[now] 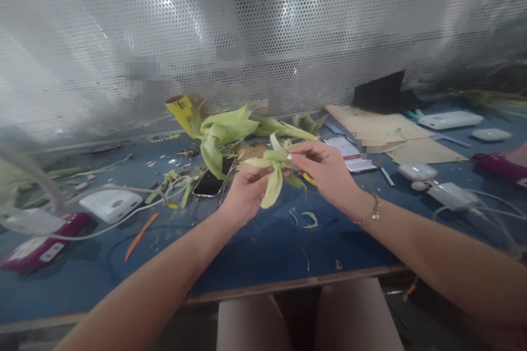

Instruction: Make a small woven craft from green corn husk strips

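Pale-green husk piece (272,189) is btwn the 2 hands, over blue tabletop (263,258); long axis approx left-right, 1 strip drooping near. Both hands touch it, neither nearer: R hand (323,167) pinches right end, thumb on it; L hand (246,193), fingers partly hidden, clamps left side. Husk's thin, limp, w/ pointed tips; bigger leafy bundle (228,127) far left.

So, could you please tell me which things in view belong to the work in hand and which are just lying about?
In the work:
pale green leafy piece, held by the left fingers and right fingers
larger green leaf bundle, probably

Seemingly just lying about:
dark-screened phone
orange strip
beige papers
white adapter
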`<state>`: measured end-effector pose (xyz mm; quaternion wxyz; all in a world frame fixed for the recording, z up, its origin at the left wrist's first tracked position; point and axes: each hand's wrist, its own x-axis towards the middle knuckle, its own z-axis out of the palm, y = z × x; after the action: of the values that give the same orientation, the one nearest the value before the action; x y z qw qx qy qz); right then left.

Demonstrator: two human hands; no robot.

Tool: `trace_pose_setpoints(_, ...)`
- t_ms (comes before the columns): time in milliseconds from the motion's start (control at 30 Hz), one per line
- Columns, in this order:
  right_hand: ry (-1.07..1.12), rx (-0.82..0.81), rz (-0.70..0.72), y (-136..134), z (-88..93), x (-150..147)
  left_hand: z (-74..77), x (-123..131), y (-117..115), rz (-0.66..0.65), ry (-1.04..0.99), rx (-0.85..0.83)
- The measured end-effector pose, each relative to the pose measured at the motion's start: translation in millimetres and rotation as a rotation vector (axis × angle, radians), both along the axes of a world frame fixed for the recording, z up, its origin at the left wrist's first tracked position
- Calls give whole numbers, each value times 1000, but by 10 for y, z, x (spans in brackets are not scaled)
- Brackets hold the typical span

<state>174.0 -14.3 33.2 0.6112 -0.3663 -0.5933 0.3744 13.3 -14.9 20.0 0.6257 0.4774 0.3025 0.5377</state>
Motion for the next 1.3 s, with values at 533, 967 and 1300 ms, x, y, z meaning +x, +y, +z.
trace_pose_setpoints(533, -125, 120, -73, -86, -23, -106, -65, 124, -57, 134, 6, 136)
trace_pose_setpoints(967, -133, 158, 6, 14, -197, -143, 46, 147, -96, 104, -227, -194)
trace_pose_setpoints(1300, -323, 201, -27, 73, -215, -139, 42, 103, -53, 140, -195, -237)
